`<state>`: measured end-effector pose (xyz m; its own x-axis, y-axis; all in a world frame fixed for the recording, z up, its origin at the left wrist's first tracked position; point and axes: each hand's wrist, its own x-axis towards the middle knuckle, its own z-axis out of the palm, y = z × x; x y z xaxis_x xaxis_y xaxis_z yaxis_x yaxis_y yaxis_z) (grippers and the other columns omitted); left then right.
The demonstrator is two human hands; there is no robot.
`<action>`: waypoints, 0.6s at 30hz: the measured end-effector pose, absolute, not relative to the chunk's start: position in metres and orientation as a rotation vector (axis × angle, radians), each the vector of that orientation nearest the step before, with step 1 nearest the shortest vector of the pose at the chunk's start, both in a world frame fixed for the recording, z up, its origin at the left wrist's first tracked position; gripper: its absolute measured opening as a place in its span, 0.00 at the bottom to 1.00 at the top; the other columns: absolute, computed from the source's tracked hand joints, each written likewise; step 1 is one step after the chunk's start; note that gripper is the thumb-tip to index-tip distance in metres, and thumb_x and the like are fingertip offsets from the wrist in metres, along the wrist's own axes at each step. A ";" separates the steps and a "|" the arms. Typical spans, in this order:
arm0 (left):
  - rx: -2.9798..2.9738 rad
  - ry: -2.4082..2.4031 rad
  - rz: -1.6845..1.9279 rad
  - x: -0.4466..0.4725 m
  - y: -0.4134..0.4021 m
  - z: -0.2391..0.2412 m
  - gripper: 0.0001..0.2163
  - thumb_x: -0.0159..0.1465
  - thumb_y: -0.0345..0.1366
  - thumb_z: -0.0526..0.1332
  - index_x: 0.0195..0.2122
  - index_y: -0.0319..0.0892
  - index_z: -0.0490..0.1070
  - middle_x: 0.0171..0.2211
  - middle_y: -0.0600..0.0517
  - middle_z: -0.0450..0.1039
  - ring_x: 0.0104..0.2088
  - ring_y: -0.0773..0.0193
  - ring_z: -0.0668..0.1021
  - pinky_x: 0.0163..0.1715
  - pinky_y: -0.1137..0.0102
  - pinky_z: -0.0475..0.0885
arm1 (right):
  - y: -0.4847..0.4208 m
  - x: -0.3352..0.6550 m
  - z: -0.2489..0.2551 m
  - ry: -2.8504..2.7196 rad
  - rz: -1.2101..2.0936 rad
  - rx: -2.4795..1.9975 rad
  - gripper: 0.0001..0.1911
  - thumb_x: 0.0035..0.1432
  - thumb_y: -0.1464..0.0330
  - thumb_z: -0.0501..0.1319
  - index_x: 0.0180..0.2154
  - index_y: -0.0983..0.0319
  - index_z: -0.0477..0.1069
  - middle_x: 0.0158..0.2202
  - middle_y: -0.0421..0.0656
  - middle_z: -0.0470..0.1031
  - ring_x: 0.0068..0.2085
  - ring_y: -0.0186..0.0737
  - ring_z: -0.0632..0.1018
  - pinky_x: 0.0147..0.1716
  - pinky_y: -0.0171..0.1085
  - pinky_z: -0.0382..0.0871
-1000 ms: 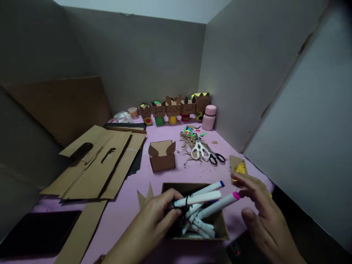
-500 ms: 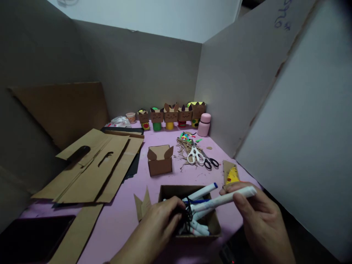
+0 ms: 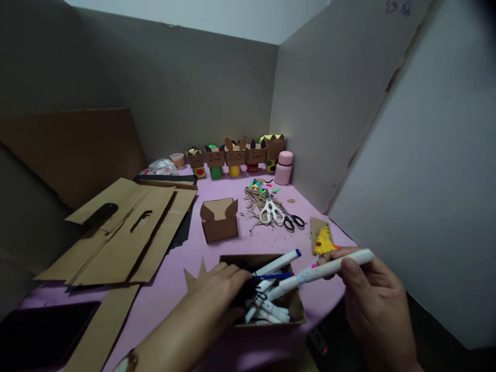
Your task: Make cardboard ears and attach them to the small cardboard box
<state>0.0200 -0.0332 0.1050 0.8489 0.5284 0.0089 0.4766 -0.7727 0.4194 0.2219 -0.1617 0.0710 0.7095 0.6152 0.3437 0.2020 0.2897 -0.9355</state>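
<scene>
My right hand (image 3: 374, 294) is closed round a white marker (image 3: 327, 268), held slanted over the right side of a small open cardboard box (image 3: 300, 307). A pink tip shows just behind that marker. Over the box's left side, my left hand (image 3: 220, 287) reaches in with curled fingers. Its fingertips are in shadow, so what they grip is hidden. Inside the box lie several white markers (image 3: 273, 310), a blue pen (image 3: 271, 276) and a thin black cord (image 3: 259, 295). A blue-capped marker (image 3: 279, 262) leans out over the box's far rim.
Beyond the box stands a small eared cardboard box (image 3: 220, 227). White scissors (image 3: 271, 212) and black scissors (image 3: 293, 222) lie by paper shreds. Cardboard sheets (image 3: 127, 237) cover the left. Cat-faced figures (image 3: 235, 157) and a pink bottle (image 3: 284, 168) stand behind. Yellow clay-like material (image 3: 323, 241) lies right.
My right hand has moved slightly right and up with the white marker, drawing it further from the pile. My left hand has shifted a little left. The whole view has tilted slightly.
</scene>
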 end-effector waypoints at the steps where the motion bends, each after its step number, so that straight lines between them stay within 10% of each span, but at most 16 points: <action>1: 2.682 0.745 0.121 0.024 -0.032 0.103 0.16 0.53 0.22 0.59 0.40 0.44 0.75 0.40 0.47 0.79 0.39 0.53 0.78 0.40 0.60 0.71 | -0.162 0.222 0.070 -0.787 0.323 -1.269 0.06 0.56 0.62 0.65 0.35 0.56 0.76 0.30 0.38 0.78 0.31 0.32 0.76 0.31 0.26 0.71; 6: 2.814 0.804 0.103 0.039 -0.020 0.098 0.11 0.55 0.23 0.56 0.24 0.44 0.74 0.27 0.48 0.79 0.30 0.56 0.78 0.36 0.62 0.71 | -0.166 0.221 0.069 -0.776 0.345 -1.231 0.06 0.57 0.63 0.64 0.38 0.56 0.76 0.32 0.38 0.78 0.32 0.33 0.77 0.34 0.27 0.73; 12: 2.440 0.935 0.886 -0.004 -0.010 0.137 0.11 0.61 0.40 0.54 0.36 0.41 0.73 0.31 0.53 0.78 0.31 0.62 0.78 0.31 0.71 0.72 | -0.171 0.225 0.067 -0.724 0.300 -1.188 0.07 0.57 0.63 0.65 0.37 0.57 0.76 0.30 0.40 0.78 0.32 0.35 0.79 0.36 0.28 0.74; 18: 2.534 1.531 0.777 -0.065 0.014 0.130 0.16 0.60 0.45 0.53 0.39 0.42 0.74 0.33 0.50 0.79 0.28 0.58 0.78 0.25 0.69 0.69 | -0.168 0.222 0.066 -0.834 0.316 -1.212 0.07 0.57 0.66 0.65 0.39 0.57 0.75 0.31 0.38 0.78 0.30 0.32 0.79 0.31 0.23 0.74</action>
<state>-0.0648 0.0137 0.1303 0.3718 0.8473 0.3794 0.8066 -0.4971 0.3198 0.2220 -0.1680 0.0661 0.6719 0.6264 0.3952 0.2072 0.3533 -0.9123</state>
